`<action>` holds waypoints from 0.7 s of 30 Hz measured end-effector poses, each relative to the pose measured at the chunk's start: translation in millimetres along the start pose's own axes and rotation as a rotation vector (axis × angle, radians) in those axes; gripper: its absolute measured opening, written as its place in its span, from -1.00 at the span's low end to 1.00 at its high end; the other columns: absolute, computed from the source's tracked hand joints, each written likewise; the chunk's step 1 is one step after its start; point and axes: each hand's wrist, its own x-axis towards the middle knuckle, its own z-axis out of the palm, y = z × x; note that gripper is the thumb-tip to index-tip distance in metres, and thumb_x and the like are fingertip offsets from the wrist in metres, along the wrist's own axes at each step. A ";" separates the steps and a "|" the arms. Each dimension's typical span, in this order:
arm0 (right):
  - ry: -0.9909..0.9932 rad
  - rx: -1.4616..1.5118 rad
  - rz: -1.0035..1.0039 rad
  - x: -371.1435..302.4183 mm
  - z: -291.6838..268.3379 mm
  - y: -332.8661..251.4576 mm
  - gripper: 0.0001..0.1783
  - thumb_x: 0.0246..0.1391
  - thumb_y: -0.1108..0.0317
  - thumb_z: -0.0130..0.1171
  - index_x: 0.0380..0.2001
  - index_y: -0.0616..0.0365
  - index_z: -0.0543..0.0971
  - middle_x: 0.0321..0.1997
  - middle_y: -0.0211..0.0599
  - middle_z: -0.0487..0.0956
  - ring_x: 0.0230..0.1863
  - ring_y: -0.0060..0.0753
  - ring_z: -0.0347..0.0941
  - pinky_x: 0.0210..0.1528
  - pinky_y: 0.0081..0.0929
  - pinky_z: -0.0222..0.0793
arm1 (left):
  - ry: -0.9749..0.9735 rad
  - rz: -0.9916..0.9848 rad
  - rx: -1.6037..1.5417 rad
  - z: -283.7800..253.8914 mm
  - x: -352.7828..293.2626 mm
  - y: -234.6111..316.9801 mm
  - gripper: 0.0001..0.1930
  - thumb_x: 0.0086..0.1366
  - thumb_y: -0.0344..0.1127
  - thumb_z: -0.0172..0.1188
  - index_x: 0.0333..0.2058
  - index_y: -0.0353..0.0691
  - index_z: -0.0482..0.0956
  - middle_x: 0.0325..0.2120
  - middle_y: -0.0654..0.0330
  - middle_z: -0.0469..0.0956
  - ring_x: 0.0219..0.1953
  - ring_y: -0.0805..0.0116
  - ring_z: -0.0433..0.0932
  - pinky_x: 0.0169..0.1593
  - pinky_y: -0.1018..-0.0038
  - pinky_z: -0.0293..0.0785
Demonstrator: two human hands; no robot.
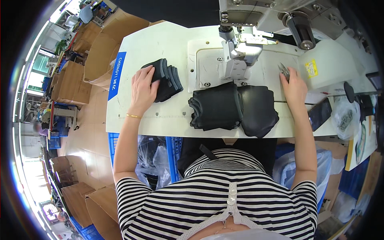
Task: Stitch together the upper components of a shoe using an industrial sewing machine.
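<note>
My left hand (143, 89) lies flat on a fanned stack of black fabric pieces (168, 80) at the left of the white sewing table (160, 44). My right hand (294, 86) rests on the table at the right, its fingers closed on small metal snips (284, 71). Between the hands lies a larger pile of black fabric pieces (218, 107) with a smooth black piece (258, 110) beside it. The sewing machine head (240, 50) stands just behind that pile.
A dark phone (320, 114) lies right of my right hand, with a clear plastic bag (345, 118) beyond it. Cardboard boxes (100, 52) stand on the floor at the left. Blue crates with plastic bags (154, 156) sit under the table.
</note>
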 end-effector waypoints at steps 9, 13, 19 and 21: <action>-0.108 0.411 -0.150 -73.8 -36.7 -74.1 -0.48 0.04 0.14 0.36 -0.08 0.34 0.55 -0.16 -0.09 0.51 -0.11 -0.05 0.45 -0.04 -0.19 0.36 | -0.017 0.123 -0.478 -9.5 14.2 168.8 -0.53 0.12 -0.34 0.37 0.02 -0.34 0.53 0.01 -0.01 0.48 0.06 -0.03 0.44 0.15 0.23 0.37; 0.111 0.368 -0.246 -82.3 -35.7 -75.7 -0.50 0.00 0.20 0.38 -0.09 0.33 0.55 -0.14 -0.13 0.50 -0.09 -0.06 0.44 -0.02 -0.21 0.35 | -0.026 0.082 -0.448 11.8 19.1 189.7 -0.59 0.08 -0.39 0.39 -0.08 -0.34 0.54 -0.13 0.01 0.50 -0.08 -0.01 0.47 0.01 0.23 0.40; 0.336 0.162 -0.326 -91.2 -35.8 -78.0 -0.52 -0.10 0.29 0.45 -0.08 0.20 0.58 -0.17 -0.25 0.48 -0.16 -0.21 0.42 -0.14 -0.28 0.30 | 0.165 0.039 -0.487 18.4 13.5 190.4 -0.67 0.05 -0.47 0.38 -0.19 -0.31 0.52 -0.25 0.08 0.52 -0.17 0.06 0.50 -0.05 0.26 0.39; 0.310 0.206 -0.266 -92.9 -30.0 -74.7 -0.52 -0.11 0.29 0.45 -0.08 0.19 0.58 -0.18 -0.25 0.48 -0.18 -0.22 0.43 -0.14 -0.29 0.30 | 0.147 0.057 -0.516 20.0 12.4 188.2 -0.71 0.06 -0.49 0.37 -0.21 -0.30 0.54 -0.26 0.08 0.52 -0.18 0.07 0.50 -0.06 0.27 0.39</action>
